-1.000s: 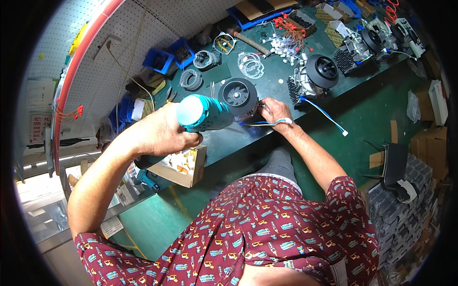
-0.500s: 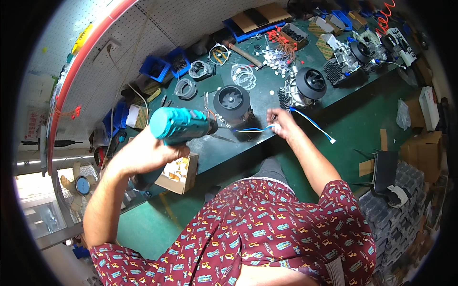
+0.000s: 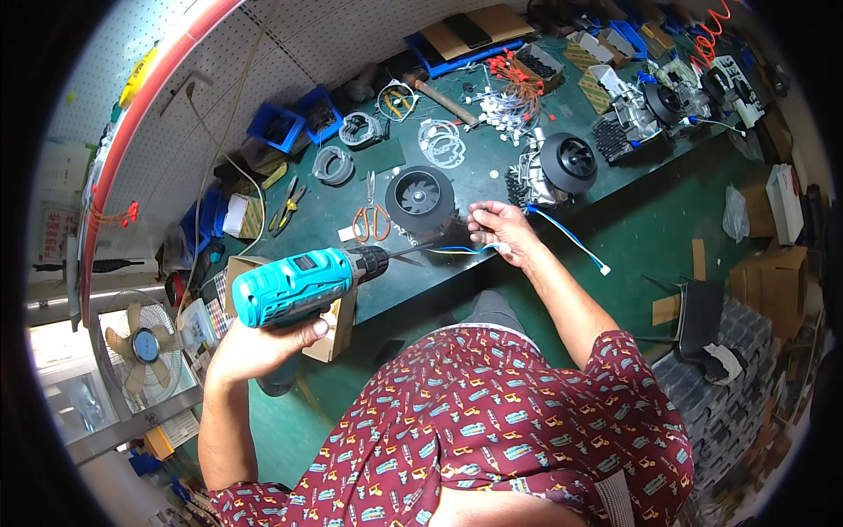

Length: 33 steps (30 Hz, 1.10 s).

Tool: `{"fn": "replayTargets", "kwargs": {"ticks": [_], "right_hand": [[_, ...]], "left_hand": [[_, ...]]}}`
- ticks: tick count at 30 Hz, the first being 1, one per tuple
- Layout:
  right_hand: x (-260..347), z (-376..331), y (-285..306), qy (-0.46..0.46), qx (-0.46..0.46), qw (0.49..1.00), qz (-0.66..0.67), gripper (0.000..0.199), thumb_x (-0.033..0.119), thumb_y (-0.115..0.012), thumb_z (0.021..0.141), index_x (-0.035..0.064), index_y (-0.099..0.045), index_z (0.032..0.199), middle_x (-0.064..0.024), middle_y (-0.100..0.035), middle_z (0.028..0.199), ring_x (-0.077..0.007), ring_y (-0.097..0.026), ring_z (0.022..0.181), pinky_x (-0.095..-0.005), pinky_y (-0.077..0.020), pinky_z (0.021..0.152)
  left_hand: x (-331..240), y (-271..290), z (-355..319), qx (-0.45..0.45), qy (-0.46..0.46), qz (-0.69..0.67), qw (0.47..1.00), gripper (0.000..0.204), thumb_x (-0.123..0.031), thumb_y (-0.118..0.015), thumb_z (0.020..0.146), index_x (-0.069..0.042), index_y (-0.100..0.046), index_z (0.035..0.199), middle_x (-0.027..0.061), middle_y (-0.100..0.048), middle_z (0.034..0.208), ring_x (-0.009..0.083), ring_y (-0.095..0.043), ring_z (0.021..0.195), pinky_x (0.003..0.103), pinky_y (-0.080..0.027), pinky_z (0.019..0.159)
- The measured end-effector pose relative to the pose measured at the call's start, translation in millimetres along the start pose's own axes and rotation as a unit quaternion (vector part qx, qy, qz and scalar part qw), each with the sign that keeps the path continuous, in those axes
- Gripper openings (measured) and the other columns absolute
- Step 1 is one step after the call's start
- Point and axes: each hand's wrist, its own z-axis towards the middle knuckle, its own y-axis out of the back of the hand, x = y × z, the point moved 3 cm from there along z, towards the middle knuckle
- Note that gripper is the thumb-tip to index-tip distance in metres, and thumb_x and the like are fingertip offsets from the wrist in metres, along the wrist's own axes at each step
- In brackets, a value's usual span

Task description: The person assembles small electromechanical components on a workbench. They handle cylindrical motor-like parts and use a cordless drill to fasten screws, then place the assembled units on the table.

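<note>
My left hand (image 3: 268,344) is wrapped round the grip of a teal cordless drill (image 3: 294,285). Its long thin bit (image 3: 417,247) points right, toward the base of a motor with a black fan wheel (image 3: 420,198) at the bench's front edge. Beside that base my right hand (image 3: 505,233) is closed with bent fingers, and blue, white and yellow wires (image 3: 461,251) run into it. Whether the fingertips also pinch something small cannot be seen. Behind the right hand stands a second motor with a black fan (image 3: 569,162), its wires (image 3: 571,233) hanging over the edge.
Orange-handled scissors (image 3: 371,215) and yellow-black pliers (image 3: 288,211) lie left of the near motor. Stator rings (image 3: 334,165), blue bins (image 3: 277,127) and a wire bundle (image 3: 509,110) are farther back. A cardboard box (image 3: 342,329) sits behind the drill; a fan (image 3: 143,345) stands left.
The drill has come down and leftward in my left hand, uncovering the scissors and pliers. My right hand has shifted slightly left, with its fingers closer to the near motor's base.
</note>
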Motion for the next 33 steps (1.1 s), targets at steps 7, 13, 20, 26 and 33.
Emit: {"fn": "replayTargets", "kwargs": {"ticks": [7,13,20,26,33], "right_hand": [[0.0,6.3,0.9,0.0,-0.016,0.999,0.036,0.027,0.009,-0.067,0.098,-0.0028,-0.062,0.121,-0.0138,-0.071,0.108,-0.0168,-0.071,0.086,-0.0308,-0.0629,0.075],[6.3,0.8,6.3,-0.002,0.029,0.995,0.09,0.024,0.009,-0.06,0.102,-0.004,-0.06,0.122,-0.0181,-0.07,0.111,-0.0233,-0.072,0.094,-0.0351,-0.0641,0.08],[2.2,-0.4,16.8,-0.004,0.029,0.992,0.121,0.022,0.007,-0.066,0.098,-0.0002,-0.064,0.119,-0.0105,-0.071,0.105,-0.0188,-0.07,0.089,-0.0326,-0.0612,0.077],[5.2,-8.8,9.1,-0.01,0.048,0.981,0.189,0.019,0.005,-0.068,0.096,-0.0004,-0.065,0.115,-0.0119,-0.071,0.104,-0.0199,-0.071,0.091,-0.034,-0.0623,0.079],[2.4,-8.6,10.4,-0.003,0.084,0.976,0.202,0.018,0.001,-0.067,0.096,-0.0008,-0.065,0.113,-0.0145,-0.071,0.108,-0.0206,-0.072,0.093,-0.0331,-0.0635,0.081]], "left_hand": [[1.7,-16.6,12.8,-0.003,-0.031,-0.007,0.999,0.042,-0.022,-0.085,0.087,-0.005,-0.07,0.123,0.0025,-0.072,0.107,0.0114,-0.065,0.097,0.031,-0.055,0.089],[0.9,-33.5,23.8,0.008,-0.046,-0.033,0.998,0.037,-0.018,-0.083,0.088,-0.005,-0.07,0.121,0.0012,-0.073,0.104,0.0108,-0.064,0.094,0.031,-0.054,0.087],[-2.4,-49.2,35.0,-0.003,-0.047,-0.048,0.998,0.035,-0.015,-0.082,0.089,-0.006,-0.071,0.121,0.0011,-0.073,0.103,0.0111,-0.065,0.093,0.03,-0.055,0.085],[2.4,-58.3,45.9,-0.007,-0.103,-0.065,0.993,0.036,-0.012,-0.081,0.089,-0.006,-0.07,0.123,0.0027,-0.074,0.109,0.0122,-0.067,0.098,0.031,-0.055,0.087],[5.9,-64.0,48.1,-0.012,-0.08,-0.091,0.993,0.037,-0.015,-0.081,0.09,-0.006,-0.069,0.124,0.0029,-0.074,0.11,0.0119,-0.067,0.098,0.031,-0.056,0.085]]}}
